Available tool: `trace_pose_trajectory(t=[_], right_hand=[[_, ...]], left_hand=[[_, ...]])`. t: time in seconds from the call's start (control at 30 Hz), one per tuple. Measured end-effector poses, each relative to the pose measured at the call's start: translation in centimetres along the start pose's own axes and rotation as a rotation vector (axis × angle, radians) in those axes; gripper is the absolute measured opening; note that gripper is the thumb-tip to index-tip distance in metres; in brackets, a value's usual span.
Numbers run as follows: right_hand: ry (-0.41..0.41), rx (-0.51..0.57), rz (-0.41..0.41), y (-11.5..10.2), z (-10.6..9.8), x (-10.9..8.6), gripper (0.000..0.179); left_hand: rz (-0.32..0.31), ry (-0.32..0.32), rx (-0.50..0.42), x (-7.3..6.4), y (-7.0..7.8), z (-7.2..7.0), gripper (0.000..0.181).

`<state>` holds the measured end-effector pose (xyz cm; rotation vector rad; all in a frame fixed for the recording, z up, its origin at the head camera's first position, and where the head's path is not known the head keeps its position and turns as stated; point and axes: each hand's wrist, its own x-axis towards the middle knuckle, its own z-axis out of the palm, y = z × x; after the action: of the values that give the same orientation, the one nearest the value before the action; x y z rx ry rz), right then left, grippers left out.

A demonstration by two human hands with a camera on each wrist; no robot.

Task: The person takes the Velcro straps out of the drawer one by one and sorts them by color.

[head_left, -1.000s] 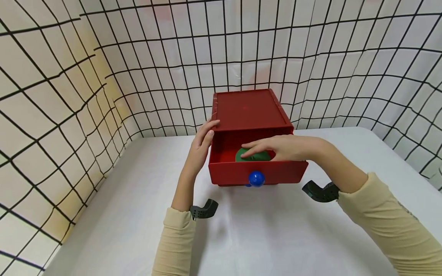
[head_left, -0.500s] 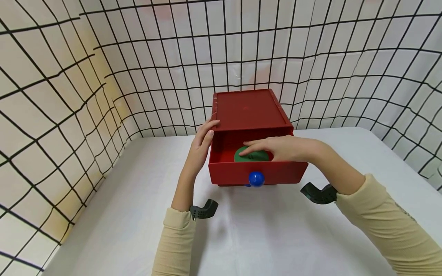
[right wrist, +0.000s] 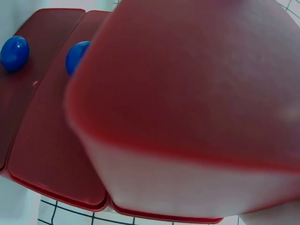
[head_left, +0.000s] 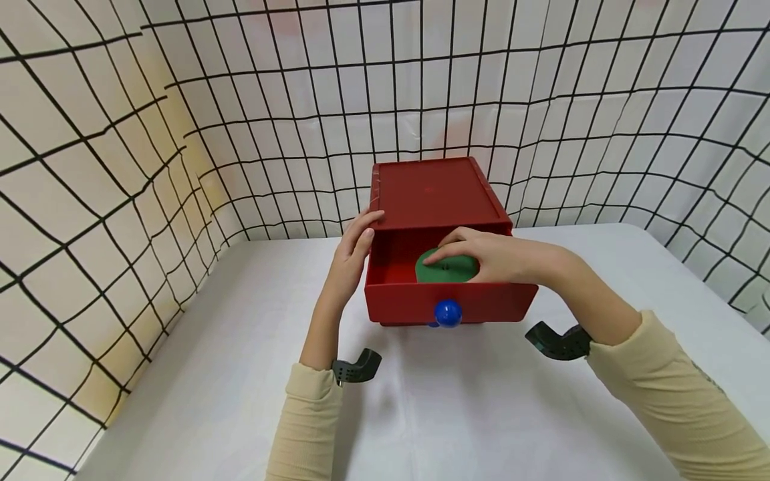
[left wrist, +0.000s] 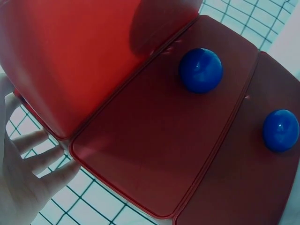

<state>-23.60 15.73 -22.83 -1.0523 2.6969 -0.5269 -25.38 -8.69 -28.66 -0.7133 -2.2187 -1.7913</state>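
In the head view a red drawer cabinet [head_left: 436,194] stands on the table with its top drawer [head_left: 397,304] pulled out; a blue ball knob [head_left: 448,313] sits on the drawer's front. My left hand [head_left: 349,257] rests against the cabinet's left side, its fingers extended along the wall and top edge, as the left wrist view also shows. Inside the drawer, my right hand [head_left: 496,257] grips a green rounded disc [head_left: 448,268] with small dark marks in its middle. The disc's front edge is hidden behind the drawer front. The right wrist view shows the drawer's outside, hiding that hand's fingers.
Two lower drawers with blue knobs [left wrist: 200,70] are closed beneath the open one. A white sheet covers the table [head_left: 240,374]. White walls with a black grid [head_left: 433,80] surround it at the back and sides. A clear glass-like object [head_left: 759,312] shows at the far right edge.
My right hand has curled its fingers onto the green disc, which has risen slightly and tilted so more of its face shows. My left hand has stayed in place.
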Motion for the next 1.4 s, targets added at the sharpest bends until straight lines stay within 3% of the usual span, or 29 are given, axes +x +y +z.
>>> trace_pose_trajectory(t=[0.27, 0.67, 0.87, 1.03, 1.4], right_hand=[[0.1, 0.007, 0.004, 0.1, 0.2, -0.5, 0.048], [0.099, 0.112, 0.047, 0.1, -0.5, -1.9, 0.048], [0.141, 0.124, 0.049, 0.1, -1.0, -3.3, 0.044], [0.218, 0.103, 0.021, 0.2, -1.1, -4.5, 0.042], [0.434, 0.068, 0.042, 0.8, -0.2, -6.8, 0.046]], left_hand=[[0.002, -0.003, -0.004, 0.0, -0.1, 0.1, 0.036], [-0.001, 0.004, -0.003, -0.1, -0.2, 0.3, 0.036], [-0.007, 0.007, 0.004, -0.1, -0.1, 0.2, 0.036], [-0.008, 0.011, 0.006, -0.1, -0.1, 0.1, 0.036], [-0.004, 0.008, 0.005, -0.1, -0.1, 0.2, 0.036]])
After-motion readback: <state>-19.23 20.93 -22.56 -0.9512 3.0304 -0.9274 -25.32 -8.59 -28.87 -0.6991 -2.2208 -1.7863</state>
